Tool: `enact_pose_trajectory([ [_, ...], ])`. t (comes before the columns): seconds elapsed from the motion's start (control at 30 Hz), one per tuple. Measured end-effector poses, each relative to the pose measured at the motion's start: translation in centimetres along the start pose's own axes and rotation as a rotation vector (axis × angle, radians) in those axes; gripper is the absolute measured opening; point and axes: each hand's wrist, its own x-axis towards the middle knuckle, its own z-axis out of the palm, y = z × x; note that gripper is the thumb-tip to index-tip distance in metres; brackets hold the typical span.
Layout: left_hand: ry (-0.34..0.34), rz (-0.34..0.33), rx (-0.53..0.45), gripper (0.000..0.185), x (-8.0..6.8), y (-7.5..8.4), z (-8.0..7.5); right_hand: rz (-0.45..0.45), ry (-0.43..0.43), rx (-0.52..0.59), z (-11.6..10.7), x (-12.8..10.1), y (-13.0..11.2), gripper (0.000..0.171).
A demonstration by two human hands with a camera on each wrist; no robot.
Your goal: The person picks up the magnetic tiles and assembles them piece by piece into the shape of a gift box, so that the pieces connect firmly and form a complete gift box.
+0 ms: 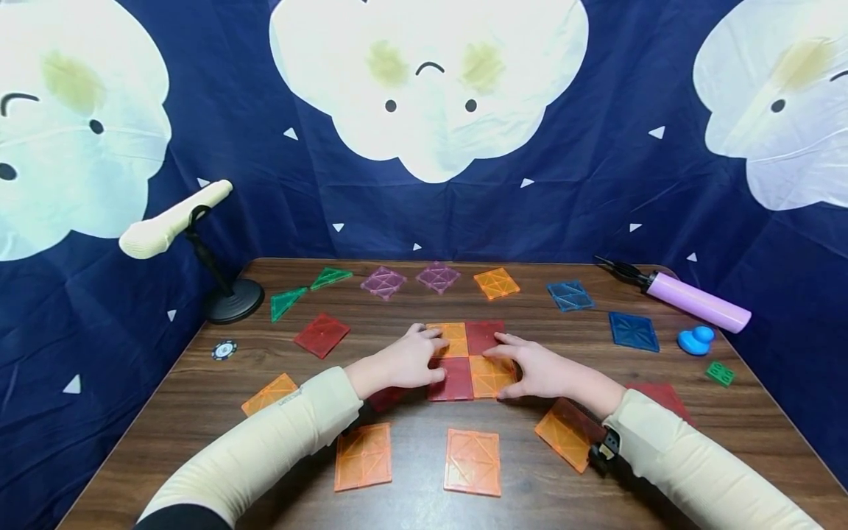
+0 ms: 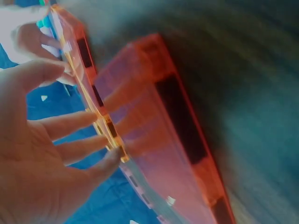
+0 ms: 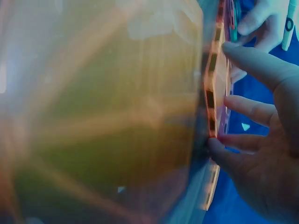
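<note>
Fingers of the left hand [image 1: 404, 362] are lying nearly straight and slightly spread, tips pressing on the left side of a two-by-two block of tiles [image 1: 470, 359]; in the left wrist view the fingertips [image 2: 110, 158] are meeting a tile edge, nothing curled round it. Fingers of the right hand [image 1: 539, 368] are likewise lying extended and a little apart, resting against the block's right side, thumb low at its near corner. Neither hand is gripping; both are pushing inward from opposite sides.

The block is lying flat on the wooden table [image 1: 165, 412], about mid-table, made of two orange and two red squares in a checker pattern, edges touching.

Judged progress: the four-square panel appears assembled and is being squared up; most pieces are lying unused. Near the person: three orange tiles, at [image 1: 363, 456], [image 1: 472, 461] and [image 1: 563, 438], plus another orange tile [image 1: 269, 394] to the left. A red tile [image 1: 322, 335] is sitting left of the block. Along the far edge: green triangles [image 1: 288, 302], two purple tiles [image 1: 383, 283], an orange tile [image 1: 497, 283], two blue tiles [image 1: 634, 331].

Further out: a lilac pump [image 1: 695, 302], a small blue figure [image 1: 695, 340], a green brick [image 1: 720, 373], a poker chip [image 1: 224, 350], a white object on a black stand [image 1: 225, 298].
</note>
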Motion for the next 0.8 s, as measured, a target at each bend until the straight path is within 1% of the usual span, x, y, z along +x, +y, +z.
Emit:
enact_pose_trajectory([
  [0.1, -0.012, 0.011, -0.002, 0.067, -0.4, 0.5, 0.0, -0.015, 0.029, -0.008, -1.0, -0.1, 0.7, 0.06],
  [0.2, -0.039, 0.026, -0.013, 0.076, -0.8, 0.9, 0.2, 0.004, 0.099, -0.021, -2.6, -0.1, 2.1, 0.051],
  [0.27, -0.057, 0.033, -0.004, 0.079, -0.9, 1.1, 0.5, 0.05, 0.148, -0.034, -3.7, 0.0, 3.3, 0.048],
  [0.37, -0.075, 0.036, 0.018, 0.08, -0.9, 1.3, 0.7, 0.149, 0.187, -0.043, -5.4, 0.2, 5.4, 0.047],
  [0.47, -0.081, 0.04, 0.042, 0.079, -0.8, 1.4, 0.8, 0.257, 0.187, -0.071, -6.7, 0.3, 7.5, 0.051],
  [0.6, -0.084, 0.047, 0.065, 0.079, -0.6, 1.6, 0.8, 0.35, 0.159, -0.137, -7.6, 0.3, 9.6, 0.056],
  [0.7, -0.09, 0.043, 0.071, 0.079, -0.5, 1.7, 0.7, 0.376, 0.122, -0.176, -7.6, 0.2, 10.5, 0.057],
  [0.8, -0.101, 0.036, 0.073, 0.08, -0.5, 1.6, 0.7, 0.369, 0.102, -0.21, -7.3, 0.1, 10.7, 0.055],
])
